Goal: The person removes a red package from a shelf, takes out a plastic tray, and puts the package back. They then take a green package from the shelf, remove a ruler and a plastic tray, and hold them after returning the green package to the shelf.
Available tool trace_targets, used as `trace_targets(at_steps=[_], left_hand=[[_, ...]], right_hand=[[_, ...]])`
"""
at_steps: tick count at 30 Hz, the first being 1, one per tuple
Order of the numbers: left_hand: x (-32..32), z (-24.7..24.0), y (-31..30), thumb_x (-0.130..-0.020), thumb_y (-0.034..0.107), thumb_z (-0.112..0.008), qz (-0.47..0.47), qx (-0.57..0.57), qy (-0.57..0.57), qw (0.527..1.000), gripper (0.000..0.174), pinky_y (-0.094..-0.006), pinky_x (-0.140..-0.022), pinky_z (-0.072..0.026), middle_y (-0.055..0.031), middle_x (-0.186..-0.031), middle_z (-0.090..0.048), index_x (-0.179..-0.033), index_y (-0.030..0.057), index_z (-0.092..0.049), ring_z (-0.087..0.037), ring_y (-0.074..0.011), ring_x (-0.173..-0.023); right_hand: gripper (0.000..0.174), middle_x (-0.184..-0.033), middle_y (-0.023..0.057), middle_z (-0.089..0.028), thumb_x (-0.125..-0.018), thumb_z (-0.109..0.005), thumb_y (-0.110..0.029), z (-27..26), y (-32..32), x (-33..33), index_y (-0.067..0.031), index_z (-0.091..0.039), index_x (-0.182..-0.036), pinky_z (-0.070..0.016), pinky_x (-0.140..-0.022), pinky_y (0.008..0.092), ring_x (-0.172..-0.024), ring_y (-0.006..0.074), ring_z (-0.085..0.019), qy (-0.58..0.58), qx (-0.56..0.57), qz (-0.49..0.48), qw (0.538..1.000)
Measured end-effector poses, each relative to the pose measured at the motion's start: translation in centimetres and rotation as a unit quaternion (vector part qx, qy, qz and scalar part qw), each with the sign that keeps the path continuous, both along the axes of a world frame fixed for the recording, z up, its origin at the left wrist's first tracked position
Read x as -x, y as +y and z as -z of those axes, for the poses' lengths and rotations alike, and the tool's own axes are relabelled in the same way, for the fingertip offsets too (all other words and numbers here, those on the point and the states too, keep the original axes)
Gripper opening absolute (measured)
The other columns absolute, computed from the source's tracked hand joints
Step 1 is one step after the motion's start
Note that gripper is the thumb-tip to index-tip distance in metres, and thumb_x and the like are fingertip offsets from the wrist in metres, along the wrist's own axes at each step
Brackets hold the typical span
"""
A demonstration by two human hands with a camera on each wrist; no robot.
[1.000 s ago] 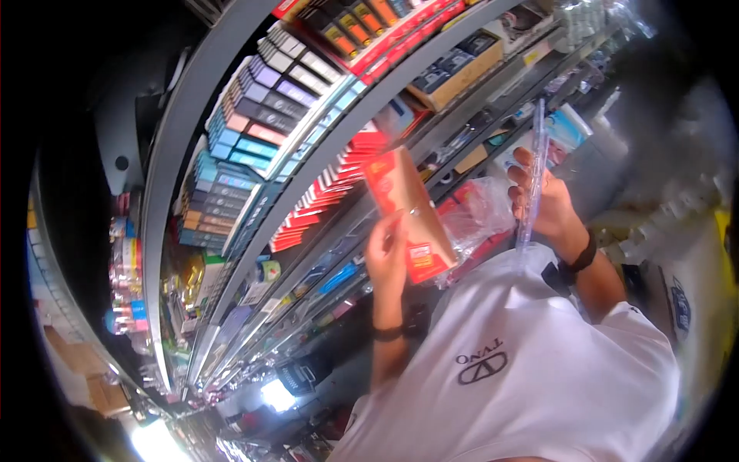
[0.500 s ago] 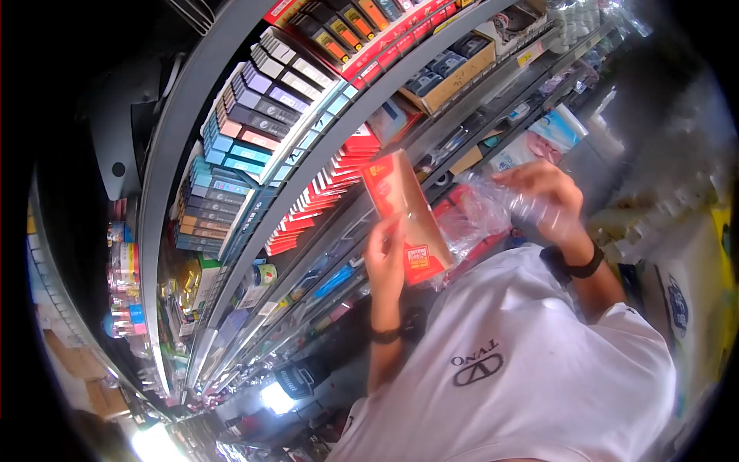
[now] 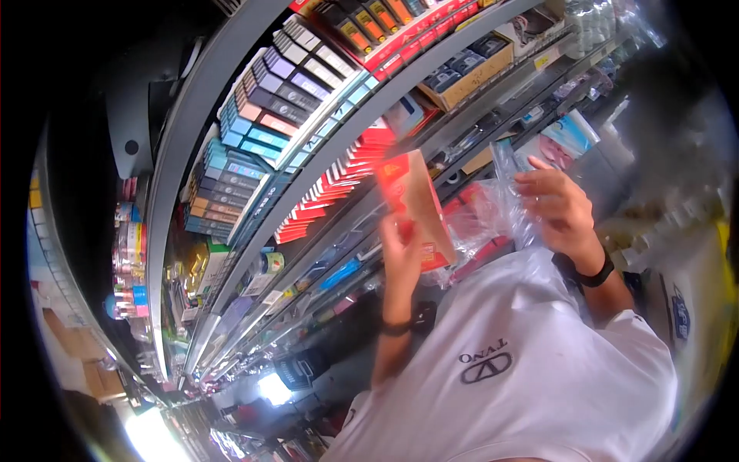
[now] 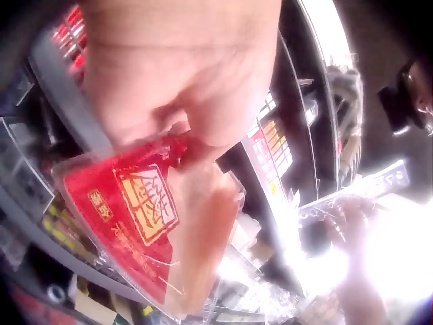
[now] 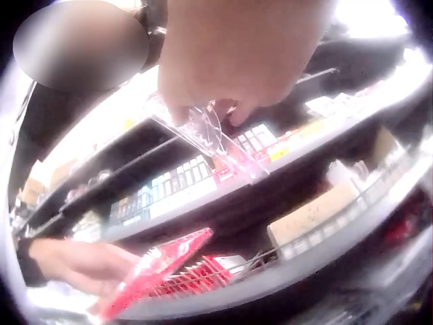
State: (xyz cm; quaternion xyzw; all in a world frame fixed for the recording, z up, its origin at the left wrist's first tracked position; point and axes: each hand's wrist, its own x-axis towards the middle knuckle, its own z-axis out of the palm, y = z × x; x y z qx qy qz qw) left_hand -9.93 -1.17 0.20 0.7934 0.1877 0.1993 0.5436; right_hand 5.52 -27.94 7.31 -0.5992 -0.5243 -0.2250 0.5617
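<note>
The left hand grips the packet; right of the packet, well apart, the right hand pinches the clear sleeve, its long axis roughly parallel to the packet's.

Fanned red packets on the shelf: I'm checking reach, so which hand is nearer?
Left. In the head view the left hand is slightly right of the fanned red packets; the right hand is farther right.
</note>
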Motion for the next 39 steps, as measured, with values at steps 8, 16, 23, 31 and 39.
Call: trace_targets(at_steps=[8, 16, 23, 31, 39], left_hand=[[-1.7, -3.9, -3.6, -0.075, 0.027, -0.087, -0.086, -0.216, 0.096, 0.968, 0.065, -0.0443, -0.086, -0.0481, -0.0207, -0.107, -0.055, -0.117, -0.0001, -0.045, -0.059, -0.0385, -0.099], [-1.8, -3.2, -3.9, -0.080, 0.029, -0.082, -0.051, -0.306, 0.077, 0.948, 0.064, -0.0501, -0.082, -0.0492, -0.0252, -0.111, -0.054, -0.120, 0.0008, -0.040, -0.059, -0.0461, -0.102], [-1.5, -1.3, -3.2, -0.078, 0.000, -0.074, -0.024, -0.164, -0.008, 0.986, 0.068, -0.0466, -0.100, -0.0433, -0.0264, -0.123, -0.048, -0.128, 0.0011, -0.028, -0.055, -0.0358, -0.116], [-1.8, -2.0, -2.9, -0.081, 0.006, -0.071, 0.049, -0.175, -0.027, 0.983, 0.086, -0.0493, -0.104, -0.0426, -0.0307, -0.134, -0.044, -0.150, -0.0029, -0.021, -0.050, -0.0457, -0.121], [-1.7, 1.0, -1.2, -0.089, 0.010, -0.062, 0.086, -0.097, -0.015, 0.991, 0.069, -0.0483, -0.109, -0.0382, -0.0274, -0.147, -0.036, -0.151, -0.0006, -0.032, -0.040, -0.0409, -0.134]], right_hand=[[0.027, -0.104, 0.0016, -0.062, -0.093, -0.070, -0.001, 2.5, 3.4, 1.6, -0.0040, -0.052, -0.112, -0.0517, -0.075, 0.0243, -0.088, 0.0078, -0.062, 0.597, -0.027, -0.218, 0.772], [0.035, -0.113, 0.0031, -0.062, -0.097, -0.066, -0.008, 3.6, 7.3, 2.4, -0.0022, -0.051, -0.129, -0.0509, -0.087, 0.0278, -0.105, 0.0097, -0.059, 0.627, 0.106, -0.258, 0.727], [0.047, -0.117, 0.0053, -0.062, -0.096, -0.070, -0.020, 2.3, 6.9, 1.4, 0.0003, -0.050, -0.133, -0.0515, -0.091, 0.0292, -0.107, 0.0135, -0.061, 0.684, 0.104, -0.176, 0.700], [0.039, -0.116, 0.0027, -0.063, -0.097, -0.068, -0.016, 1.8, 6.9, 1.7, 0.0003, -0.051, -0.128, -0.0487, -0.093, 0.0286, -0.107, 0.0109, -0.059, 0.678, 0.042, -0.290, 0.674], [0.025, -0.101, -0.0012, -0.058, -0.101, -0.064, -0.017, 4.8, 7.2, 2.0, -0.0053, -0.051, -0.117, -0.0468, -0.077, 0.0237, -0.093, 0.0050, -0.053, 0.611, 0.046, -0.227, 0.757]])
